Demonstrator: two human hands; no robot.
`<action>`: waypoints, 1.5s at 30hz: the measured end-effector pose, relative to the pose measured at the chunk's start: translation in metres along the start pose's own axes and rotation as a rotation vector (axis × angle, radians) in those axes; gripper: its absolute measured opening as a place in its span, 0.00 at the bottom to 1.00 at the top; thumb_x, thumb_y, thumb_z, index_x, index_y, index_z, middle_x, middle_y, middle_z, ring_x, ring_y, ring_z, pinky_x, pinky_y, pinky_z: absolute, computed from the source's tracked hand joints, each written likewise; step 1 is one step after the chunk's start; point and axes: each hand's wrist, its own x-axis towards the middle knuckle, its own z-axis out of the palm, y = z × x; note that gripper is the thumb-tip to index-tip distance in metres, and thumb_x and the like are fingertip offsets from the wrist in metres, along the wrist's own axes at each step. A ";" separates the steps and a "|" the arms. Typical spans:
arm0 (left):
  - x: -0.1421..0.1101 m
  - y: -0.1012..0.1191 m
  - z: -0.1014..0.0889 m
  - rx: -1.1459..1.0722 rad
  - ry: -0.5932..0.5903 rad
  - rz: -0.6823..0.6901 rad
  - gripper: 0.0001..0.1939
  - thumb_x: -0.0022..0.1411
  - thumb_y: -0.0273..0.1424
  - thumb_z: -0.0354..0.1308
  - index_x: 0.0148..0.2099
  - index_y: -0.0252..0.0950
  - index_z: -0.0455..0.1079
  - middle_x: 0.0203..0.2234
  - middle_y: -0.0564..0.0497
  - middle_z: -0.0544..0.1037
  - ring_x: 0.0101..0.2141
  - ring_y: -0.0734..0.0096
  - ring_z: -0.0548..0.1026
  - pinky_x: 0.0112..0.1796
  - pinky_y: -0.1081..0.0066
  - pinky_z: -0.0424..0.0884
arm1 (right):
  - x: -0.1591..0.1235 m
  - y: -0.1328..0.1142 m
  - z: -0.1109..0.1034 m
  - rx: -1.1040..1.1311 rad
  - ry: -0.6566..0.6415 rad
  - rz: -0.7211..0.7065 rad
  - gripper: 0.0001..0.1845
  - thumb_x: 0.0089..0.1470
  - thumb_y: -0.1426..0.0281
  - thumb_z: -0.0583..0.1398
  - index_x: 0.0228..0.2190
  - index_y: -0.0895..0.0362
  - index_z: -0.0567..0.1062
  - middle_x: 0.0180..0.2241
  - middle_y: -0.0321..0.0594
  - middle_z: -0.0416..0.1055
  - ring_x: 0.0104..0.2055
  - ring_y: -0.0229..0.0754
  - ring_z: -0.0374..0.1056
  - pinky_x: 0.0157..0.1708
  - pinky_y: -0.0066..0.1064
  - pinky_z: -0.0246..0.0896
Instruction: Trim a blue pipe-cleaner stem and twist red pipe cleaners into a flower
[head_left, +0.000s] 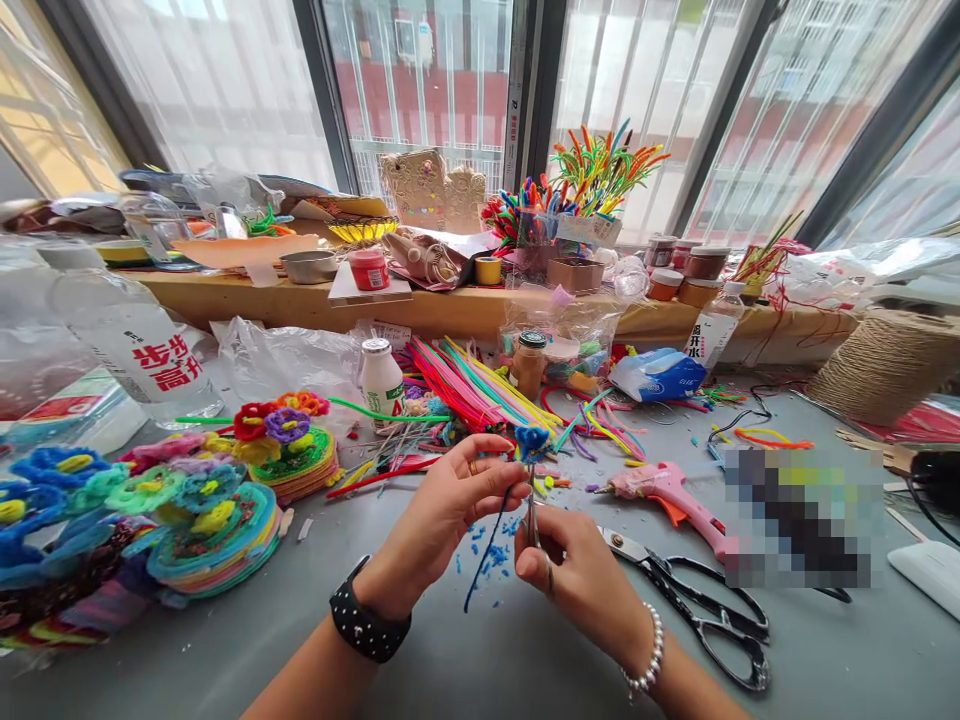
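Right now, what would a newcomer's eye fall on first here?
Probably the blue fuzzy piece at the centre, in the left hand, with small scissors close by in the right hand. Next, the bright fuzzy flowers at left and the pink glue gun on the right.

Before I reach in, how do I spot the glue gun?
Start at the gray table, then find the right hand, with a beaded bracelet on its wrist. Beside that hand lie large black-handled scissors, and the glue gun lies just beyond them, toward the window. Its pink body and orange trigger set it apart from those scissors.
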 end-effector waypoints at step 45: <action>0.000 -0.002 -0.001 0.132 -0.110 0.067 0.16 0.46 0.29 0.59 0.37 0.35 0.58 0.21 0.55 0.69 0.24 0.75 0.70 0.26 0.75 0.61 | 0.003 0.001 -0.008 -0.137 0.198 -0.019 0.27 0.41 0.52 0.54 0.09 0.58 0.53 0.11 0.28 0.47 0.16 0.29 0.43 0.15 0.24 0.40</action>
